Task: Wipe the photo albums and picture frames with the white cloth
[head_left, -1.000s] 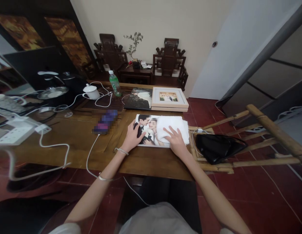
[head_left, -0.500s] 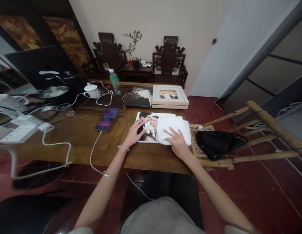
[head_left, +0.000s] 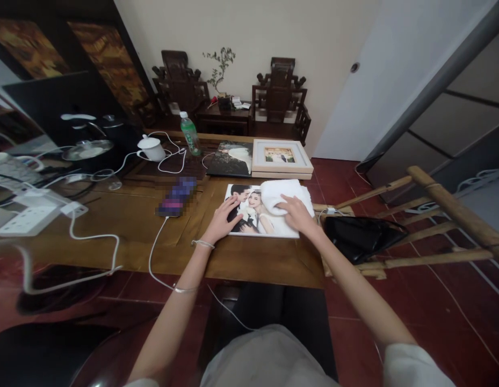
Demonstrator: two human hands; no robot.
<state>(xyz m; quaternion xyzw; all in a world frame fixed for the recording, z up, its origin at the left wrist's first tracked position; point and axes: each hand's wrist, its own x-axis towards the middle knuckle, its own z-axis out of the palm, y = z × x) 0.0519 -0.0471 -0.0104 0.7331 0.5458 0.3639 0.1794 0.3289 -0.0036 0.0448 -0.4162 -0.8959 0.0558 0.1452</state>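
A photo panel (head_left: 253,217) with a picture of two people lies flat on the wooden table in front of me. My left hand (head_left: 224,219) rests on its left edge with the fingers stretched out, holding nothing. Over the panel's upper right part is a folded white towel (head_left: 287,194). My right hand (head_left: 298,214) grips the towel's near edge, fingers partly curled and partly hidden by the cloth. The lower right of the picture shows beneath it.
Behind the panel lie a dark photo album (head_left: 231,159) and white picture frames (head_left: 282,157). To the left are a phone (head_left: 176,198), a green bottle (head_left: 189,134), a lidded cup (head_left: 151,148) and a power strip (head_left: 29,215). A bamboo chair (head_left: 434,188) holds a black bag (head_left: 362,237).
My right hand and the towel have moved away from me up the panel, uncovering its lower right part. The right fingers have gone from spread to curled. My left hand stays put.
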